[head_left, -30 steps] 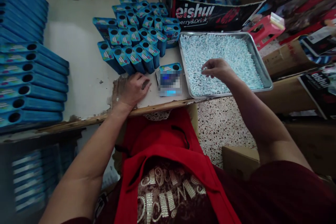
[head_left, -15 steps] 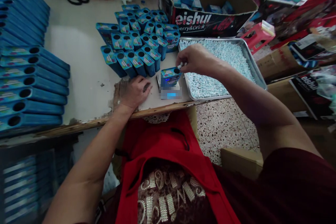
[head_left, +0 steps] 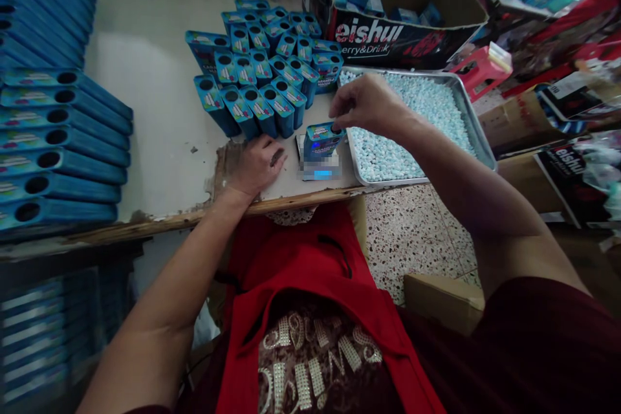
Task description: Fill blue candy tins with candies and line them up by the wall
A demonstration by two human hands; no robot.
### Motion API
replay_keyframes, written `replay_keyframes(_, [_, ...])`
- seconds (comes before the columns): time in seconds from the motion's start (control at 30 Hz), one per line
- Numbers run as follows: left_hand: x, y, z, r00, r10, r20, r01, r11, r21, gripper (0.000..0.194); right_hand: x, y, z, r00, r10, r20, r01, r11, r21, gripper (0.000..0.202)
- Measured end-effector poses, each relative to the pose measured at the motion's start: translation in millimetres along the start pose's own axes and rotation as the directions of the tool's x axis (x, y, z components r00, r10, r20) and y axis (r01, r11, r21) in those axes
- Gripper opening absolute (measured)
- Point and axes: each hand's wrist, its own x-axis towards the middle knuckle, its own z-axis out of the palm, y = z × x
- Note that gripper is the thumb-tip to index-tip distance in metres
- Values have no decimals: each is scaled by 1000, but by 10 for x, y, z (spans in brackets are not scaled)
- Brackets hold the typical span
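Change: right hand (head_left: pixel 369 103) has come from the tray (head_left: pixel 400 182) to the container (head_left: pixel 317 141)
Meaning: work is at its mouth
Container: 1, upright on scale (head_left: pixel 309 174)
Right fingers: curled; pellets within, cannot tell
Left hand (head_left: pixel 257 165): loosely resting on bench (head_left: pixel 160 136)
Trays: 1, pellets (head_left: pixel 398 154) uncountable
Standing group (head_left: pixel 264 107): roughly two dozen
Near-left stack (head_left: pixel 92 142): 7

Small packing workshop, per rows of blue containers (head_left: pixel 63 136) at 9 o'clock, candy-filled tray (head_left: pixel 407 142) at 1 o'clock, cartons w/ stock.
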Motion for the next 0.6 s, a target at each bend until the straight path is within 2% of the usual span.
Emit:
replay_keyframes(0.1, [-4,23,-38,1000,3,11,-3,1000,-3,14,37,53,56,998,8,-66,5,981,194,34])
replay_keyframes(0.2, [-20,54,-89,1000,0,7,-1,1000,10,16,72,230,22,988,77,-132,-10,895,446,37])
replay_keyframes(0.27, [-29,64,-108,1000,6,10,-6,1000,26,17,53,441,-67,960,205,-193,-33,764,644,31])
replay_keyframes(0.37, [-31,51,-99,1000,12,17,-13,999,46,16,-104,832,-184,862,453,-226,-61,537,842,25])
replay_keyframes(0.47, [-31,15,-61,1000,14,19,-15,999,36,15,-410,1143,-108,770,622,-143,-186,432,882,32])
replay_keyframes(0.53, [-37,-12,-37,1000,21,19,-21,1000,15,15,-625,1227,39,717,697,-13,-317,343,884,30])
replay_keyframes(0.6, [-45,-39,-21,1000,26,9,-26,1000,13,16,-777,1212,175,676,722,150,-423,213,881,23])
